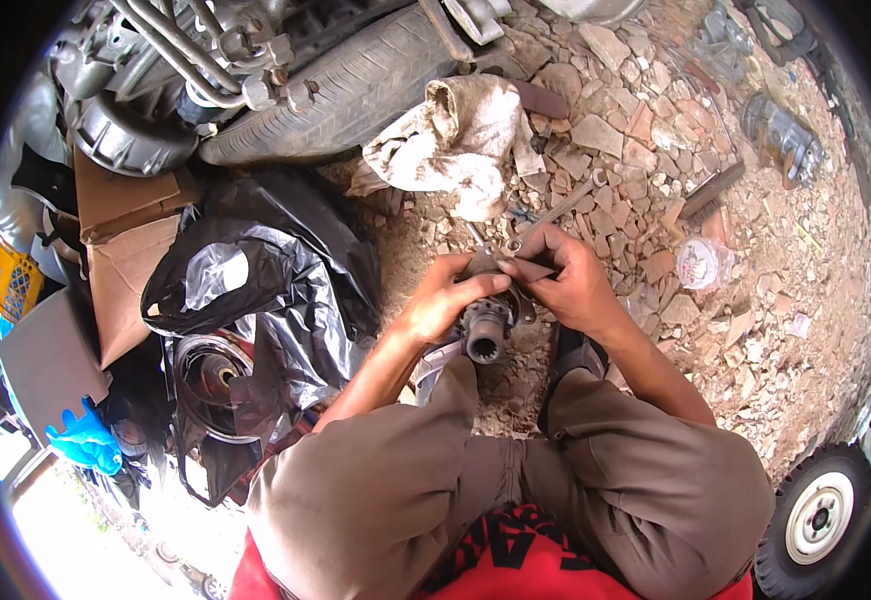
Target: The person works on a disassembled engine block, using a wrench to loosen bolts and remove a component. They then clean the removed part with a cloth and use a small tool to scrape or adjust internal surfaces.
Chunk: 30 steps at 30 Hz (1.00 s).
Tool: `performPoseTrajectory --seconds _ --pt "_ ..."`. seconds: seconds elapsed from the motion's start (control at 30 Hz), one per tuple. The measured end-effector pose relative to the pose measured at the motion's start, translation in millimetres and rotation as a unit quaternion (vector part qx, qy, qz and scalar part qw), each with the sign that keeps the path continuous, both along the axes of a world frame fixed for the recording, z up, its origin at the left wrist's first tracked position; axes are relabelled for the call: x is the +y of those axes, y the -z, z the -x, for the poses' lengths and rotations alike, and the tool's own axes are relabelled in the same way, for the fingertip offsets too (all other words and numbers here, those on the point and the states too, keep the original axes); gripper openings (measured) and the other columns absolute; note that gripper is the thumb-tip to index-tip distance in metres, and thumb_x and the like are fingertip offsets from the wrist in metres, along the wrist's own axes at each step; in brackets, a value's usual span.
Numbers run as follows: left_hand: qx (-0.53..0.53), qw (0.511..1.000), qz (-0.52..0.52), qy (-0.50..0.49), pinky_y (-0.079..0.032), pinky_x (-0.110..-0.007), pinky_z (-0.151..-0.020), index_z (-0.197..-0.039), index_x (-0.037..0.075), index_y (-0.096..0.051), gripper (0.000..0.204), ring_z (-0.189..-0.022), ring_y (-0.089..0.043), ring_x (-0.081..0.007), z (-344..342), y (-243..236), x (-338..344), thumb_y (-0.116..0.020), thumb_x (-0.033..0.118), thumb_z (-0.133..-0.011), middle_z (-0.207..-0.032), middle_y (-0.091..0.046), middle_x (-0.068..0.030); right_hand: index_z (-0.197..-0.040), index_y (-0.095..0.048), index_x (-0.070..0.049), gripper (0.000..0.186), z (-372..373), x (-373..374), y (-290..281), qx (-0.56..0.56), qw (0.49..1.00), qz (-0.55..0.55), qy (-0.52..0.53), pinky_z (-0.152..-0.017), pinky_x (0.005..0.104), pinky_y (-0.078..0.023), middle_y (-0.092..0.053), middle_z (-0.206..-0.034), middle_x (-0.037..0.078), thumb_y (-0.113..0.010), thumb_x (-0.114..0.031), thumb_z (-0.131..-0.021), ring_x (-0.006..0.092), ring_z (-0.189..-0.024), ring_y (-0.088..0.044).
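My left hand [446,300] is closed round a dark metal component [486,335] with a hollow, splined end facing me and a thin rod rising from its far side. My right hand [566,280] has its fingers bent and pressed together at the top of that component, close to my left thumb. A long metal tool [566,208], possibly a wrench, slants up and right from those fingers; whether they grip it or a small piece on the component I cannot tell. A crumpled dirty cloth [456,140] lies beyond my hands.
An engine assembly [176,55] and tyre [346,90] lie ahead. Black plastic bags [306,270], cardboard [131,270] and a blue glove [86,440] are left. Rubble [646,130], a plastic cup [704,262] and a metal cylinder [781,135] are right; a small wheel [821,515] stands low right.
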<state>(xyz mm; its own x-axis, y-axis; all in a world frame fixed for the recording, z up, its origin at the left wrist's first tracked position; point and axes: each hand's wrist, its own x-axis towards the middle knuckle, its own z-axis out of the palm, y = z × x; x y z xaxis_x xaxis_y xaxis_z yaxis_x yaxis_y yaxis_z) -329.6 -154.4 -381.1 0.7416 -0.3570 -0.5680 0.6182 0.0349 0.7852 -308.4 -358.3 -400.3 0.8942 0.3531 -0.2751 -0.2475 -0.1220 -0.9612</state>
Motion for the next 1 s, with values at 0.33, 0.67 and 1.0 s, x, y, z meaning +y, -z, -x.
performPoseTrajectory --seconds 0.33,0.67,1.0 --pt "0.039 0.998 0.040 -0.001 -0.049 -0.029 -0.074 -0.106 -0.007 -0.067 0.045 -0.079 -0.062 -0.0135 -2 -3 3 -0.073 0.033 -0.083 -0.091 -0.069 -0.0087 -0.088 -0.060 0.001 0.020 -6 -1 -12 -0.047 0.998 0.012 -0.032 -0.062 0.0320 -0.049 -0.065 -0.076 0.011 -0.074 -0.013 -0.087 0.0141 -0.068 -0.060" --pt "0.002 0.994 0.027 0.107 -0.051 -0.031 -0.086 -0.109 -0.006 -0.070 0.042 -0.092 -0.065 -0.0149 -2 -2 -6 -0.077 0.026 -0.083 -0.097 -0.073 -0.0113 -0.088 -0.061 0.001 0.016 -14 2 -5 -0.032 0.999 0.031 -0.004 -0.065 0.0321 -0.051 -0.067 -0.078 0.009 -0.073 -0.009 -0.085 0.0162 -0.071 -0.064" --pt "0.046 0.995 0.047 0.080 -0.050 -0.030 -0.081 -0.106 -0.005 -0.070 0.043 -0.086 -0.065 -0.0160 2 3 -1 -0.073 0.031 -0.082 -0.094 -0.072 -0.0100 -0.104 -0.064 0.004 0.015 -44 -39 7 -0.018 0.993 0.064 0.095 -0.062 0.0278 -0.055 -0.070 -0.089 0.009 -0.067 -0.007 -0.094 0.0137 -0.074 -0.066"
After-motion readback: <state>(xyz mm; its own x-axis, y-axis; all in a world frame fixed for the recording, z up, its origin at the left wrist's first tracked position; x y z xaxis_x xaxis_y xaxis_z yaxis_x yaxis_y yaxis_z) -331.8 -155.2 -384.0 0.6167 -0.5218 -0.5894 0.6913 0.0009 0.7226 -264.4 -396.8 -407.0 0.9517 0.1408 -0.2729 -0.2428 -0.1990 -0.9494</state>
